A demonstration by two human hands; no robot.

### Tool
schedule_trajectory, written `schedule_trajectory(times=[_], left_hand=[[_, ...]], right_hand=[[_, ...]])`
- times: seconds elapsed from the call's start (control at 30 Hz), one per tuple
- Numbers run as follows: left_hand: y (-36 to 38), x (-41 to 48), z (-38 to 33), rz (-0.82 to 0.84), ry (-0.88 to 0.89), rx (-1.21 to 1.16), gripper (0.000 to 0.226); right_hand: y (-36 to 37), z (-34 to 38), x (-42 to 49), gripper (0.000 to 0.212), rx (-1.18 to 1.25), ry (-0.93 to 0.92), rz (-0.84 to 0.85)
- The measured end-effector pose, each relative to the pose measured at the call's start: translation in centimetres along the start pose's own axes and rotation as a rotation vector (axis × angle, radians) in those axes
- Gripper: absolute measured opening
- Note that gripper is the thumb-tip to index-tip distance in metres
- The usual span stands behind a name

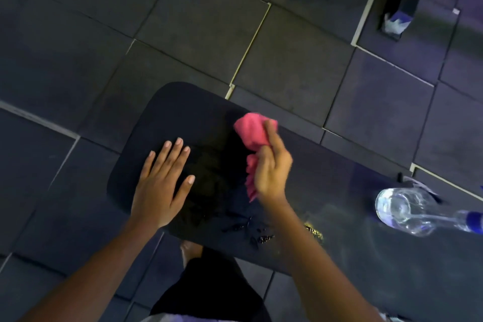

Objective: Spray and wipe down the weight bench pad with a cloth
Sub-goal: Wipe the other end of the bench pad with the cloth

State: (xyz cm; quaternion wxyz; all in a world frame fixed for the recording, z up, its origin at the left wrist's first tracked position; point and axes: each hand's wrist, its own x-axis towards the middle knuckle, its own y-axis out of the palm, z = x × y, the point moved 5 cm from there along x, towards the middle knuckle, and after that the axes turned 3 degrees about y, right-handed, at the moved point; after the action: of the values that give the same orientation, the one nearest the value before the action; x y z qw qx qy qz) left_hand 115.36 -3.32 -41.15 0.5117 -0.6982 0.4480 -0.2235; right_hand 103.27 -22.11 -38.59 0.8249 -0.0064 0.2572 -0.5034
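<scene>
The black weight bench pad (180,115) runs from the middle of the view toward the lower right, its rounded end at the left. My left hand (162,183) lies flat on the pad with fingers spread, holding nothing. My right hand (271,167) is closed around a bunched pink cloth (252,129), which sits at the pad's far edge; whether the cloth touches the pad I cannot tell. A clear spray bottle (407,212) with a blue collar lies on its side on the pad at the right. Dark wet droplets (251,230) mark the pad near my right wrist.
Dark rubber floor tiles (198,23) with pale seams surround the bench. A black equipment frame leg (402,5) stands on the floor at the top right. My foot (190,248) and dark shorts show below the pad's near edge.
</scene>
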Motion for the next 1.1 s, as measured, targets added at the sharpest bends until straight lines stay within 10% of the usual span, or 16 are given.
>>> schedule_trajectory(times=[0.33, 0.63, 0.83, 1.1], left_hand=[[0.1, -0.5, 1.1, -0.054, -0.082, -0.084, 0.053], [-2.3, -1.5, 4.8, -0.091, -0.146, -0.278, 0.062], [-3.8, -2.0, 7.5, -0.084, -0.051, -0.412, 0.062], [-5.2, -2.9, 12.2, -0.201, -0.336, -0.915, 0.062]], right_hand=[[2.6, -1.5, 0.6, 0.076, -0.553, -0.196, -0.101], [13.8, 2.7, -2.2, 0.067, -0.439, -0.389, 0.477], [14.7, 6.9, 4.7, 0.055, -0.451, -0.374, 0.329], [18.5, 4.7, 1.8, 0.065, -0.658, -0.560, 0.599]])
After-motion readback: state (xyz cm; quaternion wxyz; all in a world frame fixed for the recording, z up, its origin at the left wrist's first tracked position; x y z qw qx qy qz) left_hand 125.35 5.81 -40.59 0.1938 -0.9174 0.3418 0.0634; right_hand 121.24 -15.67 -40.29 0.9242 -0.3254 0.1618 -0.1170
